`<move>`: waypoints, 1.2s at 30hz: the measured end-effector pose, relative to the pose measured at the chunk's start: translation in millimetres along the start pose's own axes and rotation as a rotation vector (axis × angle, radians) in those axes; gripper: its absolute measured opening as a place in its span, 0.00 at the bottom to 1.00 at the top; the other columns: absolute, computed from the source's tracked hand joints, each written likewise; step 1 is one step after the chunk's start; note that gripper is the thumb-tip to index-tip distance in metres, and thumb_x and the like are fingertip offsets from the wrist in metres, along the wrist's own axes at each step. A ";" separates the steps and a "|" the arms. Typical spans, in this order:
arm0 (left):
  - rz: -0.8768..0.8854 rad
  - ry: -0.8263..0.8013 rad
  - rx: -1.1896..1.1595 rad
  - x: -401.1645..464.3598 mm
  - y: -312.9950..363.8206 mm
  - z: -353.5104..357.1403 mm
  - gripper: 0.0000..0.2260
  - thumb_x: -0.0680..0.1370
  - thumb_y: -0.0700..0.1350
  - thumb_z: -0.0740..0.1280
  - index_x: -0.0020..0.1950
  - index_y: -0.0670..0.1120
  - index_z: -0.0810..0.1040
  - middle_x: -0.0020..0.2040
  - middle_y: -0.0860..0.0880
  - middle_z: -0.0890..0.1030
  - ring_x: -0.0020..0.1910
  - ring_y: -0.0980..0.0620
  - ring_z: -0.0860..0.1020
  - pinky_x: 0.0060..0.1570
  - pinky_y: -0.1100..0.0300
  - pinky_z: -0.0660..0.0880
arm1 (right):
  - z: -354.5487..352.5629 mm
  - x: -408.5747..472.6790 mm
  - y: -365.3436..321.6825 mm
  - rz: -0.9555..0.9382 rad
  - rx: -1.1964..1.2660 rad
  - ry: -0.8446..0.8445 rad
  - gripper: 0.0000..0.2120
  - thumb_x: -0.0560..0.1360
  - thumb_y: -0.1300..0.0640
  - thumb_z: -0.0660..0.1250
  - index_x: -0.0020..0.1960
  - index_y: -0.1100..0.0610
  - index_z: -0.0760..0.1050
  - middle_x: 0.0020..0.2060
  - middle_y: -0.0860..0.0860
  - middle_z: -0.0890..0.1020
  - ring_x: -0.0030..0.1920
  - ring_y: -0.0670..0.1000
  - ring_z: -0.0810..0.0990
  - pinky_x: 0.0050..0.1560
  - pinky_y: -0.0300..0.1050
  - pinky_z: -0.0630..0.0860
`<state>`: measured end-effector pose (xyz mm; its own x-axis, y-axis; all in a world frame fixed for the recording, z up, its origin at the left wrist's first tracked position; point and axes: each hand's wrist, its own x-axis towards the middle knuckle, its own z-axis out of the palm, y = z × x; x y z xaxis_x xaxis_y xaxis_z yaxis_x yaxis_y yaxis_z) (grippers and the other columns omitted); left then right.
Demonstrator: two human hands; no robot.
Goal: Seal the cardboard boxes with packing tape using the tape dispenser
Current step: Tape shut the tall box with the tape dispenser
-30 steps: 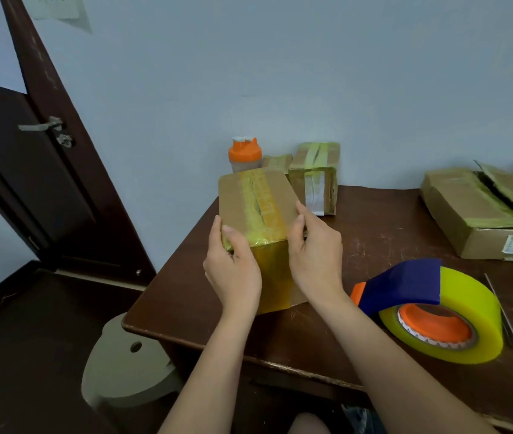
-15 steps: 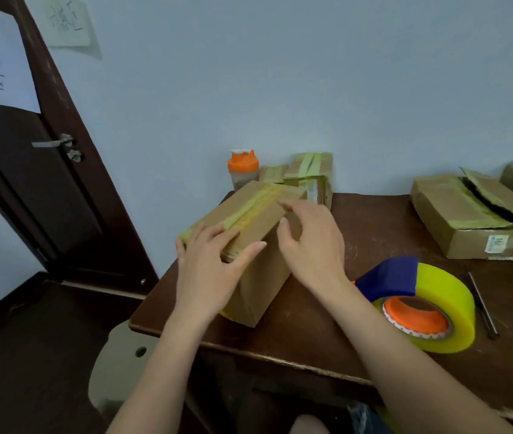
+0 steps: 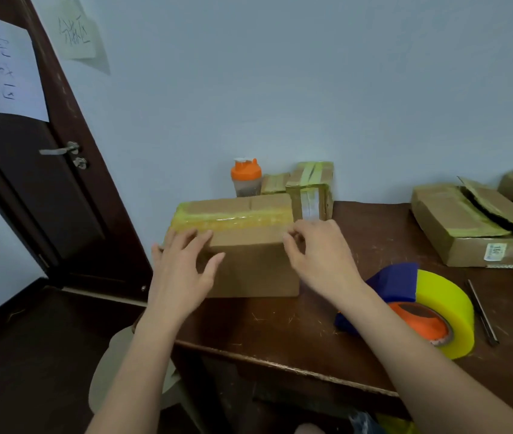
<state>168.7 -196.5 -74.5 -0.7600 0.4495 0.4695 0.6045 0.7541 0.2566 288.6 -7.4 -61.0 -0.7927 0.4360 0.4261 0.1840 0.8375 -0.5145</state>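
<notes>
The brown cardboard box (image 3: 249, 245) with yellow tape lies long-side left-to-right; the left hand (image 3: 183, 270) rests spread-fingered on it, the right hand (image 3: 321, 255) touches its corner with loosely curled fingers.

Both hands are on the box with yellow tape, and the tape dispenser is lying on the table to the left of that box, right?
Not quite. In the head view the tape dispenser lies on the table to the right of the box, beside the right hand. The left hand is on the box too.
</notes>
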 end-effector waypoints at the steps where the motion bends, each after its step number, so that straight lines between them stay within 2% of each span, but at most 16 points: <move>1: -0.021 0.000 0.099 1.8 -0.4 2.5 0.24 0.79 0.56 0.63 0.75 0.54 0.67 0.77 0.44 0.61 0.77 0.40 0.55 0.73 0.37 0.42 | -2.8 -4.5 -6.1 -0.009 0.009 0.048 0.15 0.80 0.48 0.58 0.36 0.47 0.72 0.30 0.46 0.75 0.38 0.51 0.74 0.43 0.47 0.75; 3: -0.047 0.005 0.128 4.8 6.3 5.9 0.24 0.81 0.52 0.62 0.77 0.56 0.64 0.79 0.42 0.53 0.78 0.37 0.49 0.73 0.36 0.41 | -11.5 -10.3 -17.0 -0.022 0.008 0.110 0.19 0.80 0.49 0.58 0.31 0.50 0.70 0.26 0.46 0.71 0.31 0.48 0.71 0.33 0.44 0.71; 4: -0.022 -0.002 0.033 5.2 12.2 8.5 0.23 0.81 0.49 0.61 0.76 0.56 0.64 0.79 0.43 0.54 0.78 0.39 0.50 0.73 0.37 0.42 | -13.2 -7.2 -15.3 -0.027 -0.009 0.158 0.17 0.80 0.49 0.59 0.34 0.51 0.73 0.30 0.47 0.73 0.35 0.48 0.72 0.35 0.45 0.71; 6: 0.073 -0.054 -0.261 2.9 26.1 13.8 0.20 0.82 0.46 0.58 0.74 0.56 0.67 0.79 0.47 0.58 0.79 0.43 0.51 0.76 0.41 0.43 | -15.2 2.3 -3.9 -0.019 -0.062 0.123 0.12 0.80 0.48 0.59 0.54 0.50 0.80 0.50 0.51 0.77 0.55 0.51 0.72 0.53 0.49 0.73; 7: 0.088 -0.078 -0.379 0.6 31.3 15.7 0.19 0.83 0.48 0.55 0.74 0.56 0.68 0.78 0.50 0.59 0.79 0.43 0.49 0.76 0.44 0.43 | -14.8 7.2 4.3 -0.010 -0.058 0.031 0.15 0.81 0.48 0.58 0.63 0.49 0.77 0.62 0.51 0.75 0.65 0.53 0.67 0.65 0.54 0.68; 9: 0.037 -0.107 -0.518 -2.8 35.8 18.4 0.19 0.84 0.56 0.52 0.72 0.57 0.70 0.79 0.53 0.58 0.79 0.45 0.45 0.76 0.48 0.43 | -13.6 11.2 15.0 -0.003 0.023 -0.123 0.18 0.82 0.48 0.55 0.69 0.48 0.73 0.70 0.49 0.69 0.72 0.53 0.63 0.73 0.60 0.57; 11: -0.003 -0.133 -0.576 -2.7 36.5 19.9 0.24 0.80 0.65 0.49 0.72 0.59 0.70 0.79 0.54 0.56 0.79 0.48 0.45 0.77 0.46 0.43 | -12.5 6.9 18.0 -0.042 0.086 -0.118 0.16 0.82 0.50 0.56 0.67 0.51 0.75 0.63 0.50 0.73 0.64 0.51 0.70 0.66 0.47 0.65; 12: -0.011 -0.152 -0.582 -1.5 36.2 20.1 0.28 0.78 0.69 0.47 0.72 0.60 0.69 0.80 0.53 0.55 0.79 0.49 0.45 0.77 0.44 0.44 | -12.7 4.5 17.4 -0.061 0.087 -0.062 0.14 0.82 0.52 0.57 0.62 0.52 0.78 0.55 0.50 0.74 0.56 0.50 0.73 0.54 0.40 0.69; 13: -0.017 -0.170 -0.573 0.4 35.7 20.3 0.32 0.75 0.73 0.45 0.72 0.61 0.68 0.80 0.52 0.53 0.79 0.49 0.45 0.77 0.43 0.45 | -14.8 2.2 14.5 -0.085 0.048 -0.014 0.12 0.81 0.53 0.59 0.56 0.54 0.80 0.47 0.49 0.72 0.49 0.49 0.72 0.44 0.36 0.67; 15: -0.006 -0.196 -0.539 2.5 37.2 18.3 0.36 0.72 0.76 0.44 0.73 0.61 0.67 0.81 0.51 0.51 0.79 0.50 0.44 0.77 0.45 0.43 | -21.6 -1.5 10.8 -0.113 -0.079 0.014 0.12 0.80 0.51 0.61 0.46 0.54 0.81 0.39 0.47 0.70 0.45 0.48 0.65 0.37 0.34 0.61; 17: 0.070 -0.207 -0.531 -0.6 44.9 15.9 0.35 0.71 0.76 0.50 0.72 0.60 0.69 0.80 0.54 0.52 0.79 0.52 0.45 0.77 0.46 0.44 | -27.0 -2.2 17.0 -0.122 -0.047 -0.024 0.10 0.78 0.48 0.64 0.46 0.51 0.81 0.40 0.45 0.73 0.49 0.48 0.64 0.41 0.34 0.62; 20: 0.272 -0.168 -0.554 -10.0 54.9 17.1 0.33 0.68 0.71 0.66 0.68 0.55 0.76 0.74 0.57 0.67 0.77 0.58 0.58 0.77 0.47 0.53 | -34.4 -8.4 32.1 -0.093 0.237 -0.120 0.13 0.74 0.44 0.69 0.56 0.45 0.81 0.51 0.41 0.78 0.57 0.44 0.68 0.53 0.32 0.66; 24: 0.343 0.033 -0.616 -14.8 55.8 28.5 0.23 0.71 0.58 0.71 0.63 0.50 0.79 0.63 0.55 0.78 0.69 0.61 0.70 0.75 0.50 0.61 | -31.1 -12.6 43.6 -0.141 0.253 -0.054 0.16 0.71 0.53 0.75 0.59 0.46 0.81 0.56 0.37 0.79 0.61 0.44 0.73 0.62 0.46 0.74; 29: 0.358 0.104 -0.649 -13.2 58.2 35.7 0.16 0.76 0.53 0.70 0.61 0.49 0.79 0.60 0.56 0.79 0.67 0.60 0.72 0.73 0.50 0.64 | -23.1 -10.5 46.9 -0.196 0.188 0.086 0.12 0.72 0.60 0.73 0.53 0.49 0.84 0.53 0.42 0.83 0.53 0.49 0.79 0.56 0.49 0.77; 32: 0.367 0.129 -0.675 -12.8 54.8 36.6 0.15 0.76 0.52 0.65 0.60 0.49 0.79 0.59 0.55 0.80 0.66 0.59 0.74 0.73 0.53 0.63 | -21.1 -12.2 45.4 -0.260 0.119 0.126 0.10 0.73 0.58 0.73 0.52 0.48 0.84 0.52 0.42 0.84 0.48 0.50 0.79 0.50 0.43 0.77; 36: 0.310 0.108 -0.796 -13.3 54.8 37.5 0.12 0.77 0.50 0.66 0.58 0.50 0.80 0.57 0.58 0.81 0.67 0.60 0.74 0.74 0.57 0.61 | -14.3 -16.4 41.6 -0.252 0.114 0.215 0.09 0.72 0.57 0.74 0.50 0.48 0.85 0.49 0.41 0.85 0.44 0.48 0.78 0.45 0.32 0.72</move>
<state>202.9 -143.2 -98.3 -0.5301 0.5010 0.6841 0.7995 0.0266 0.6000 317.6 24.9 -78.7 -0.6623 0.2898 0.6909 -0.0776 0.8907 -0.4479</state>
